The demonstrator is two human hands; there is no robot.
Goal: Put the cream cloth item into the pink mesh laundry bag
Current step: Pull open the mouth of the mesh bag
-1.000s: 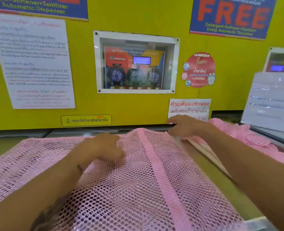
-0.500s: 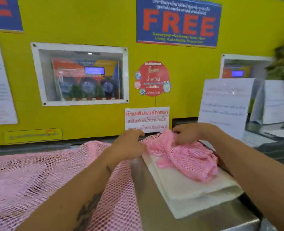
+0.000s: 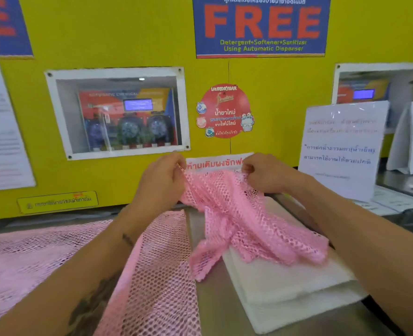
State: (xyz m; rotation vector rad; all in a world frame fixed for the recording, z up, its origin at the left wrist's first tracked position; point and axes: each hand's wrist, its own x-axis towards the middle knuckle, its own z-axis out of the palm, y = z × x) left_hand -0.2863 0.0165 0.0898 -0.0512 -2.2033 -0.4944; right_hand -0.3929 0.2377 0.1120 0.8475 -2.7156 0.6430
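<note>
A folded cream cloth item [image 3: 290, 284] lies flat on the steel counter at the right. Above it hangs a crumpled pink mesh laundry bag [image 3: 244, 226], its lower folds draped on the cloth's far part. My left hand [image 3: 161, 180] pinches the bag's upper edge on the left, and my right hand [image 3: 266, 173] pinches the same edge on the right, holding it raised in front of the yellow wall. The bag's opening is hidden in the bunched mesh.
A second, larger pink mesh bag [image 3: 55, 258] is spread over the counter at the left under my left forearm. The steel counter [image 3: 212, 309] shows between them. Laminated notice stands [image 3: 341, 146] sit at the right. The yellow wall [image 3: 128, 32] with a dispenser window [image 3: 118, 112] is close behind.
Both hands have lifted the crumpled pink bag's top edge up off the cream cloth and pulled it apart. The view has swung further right.
</note>
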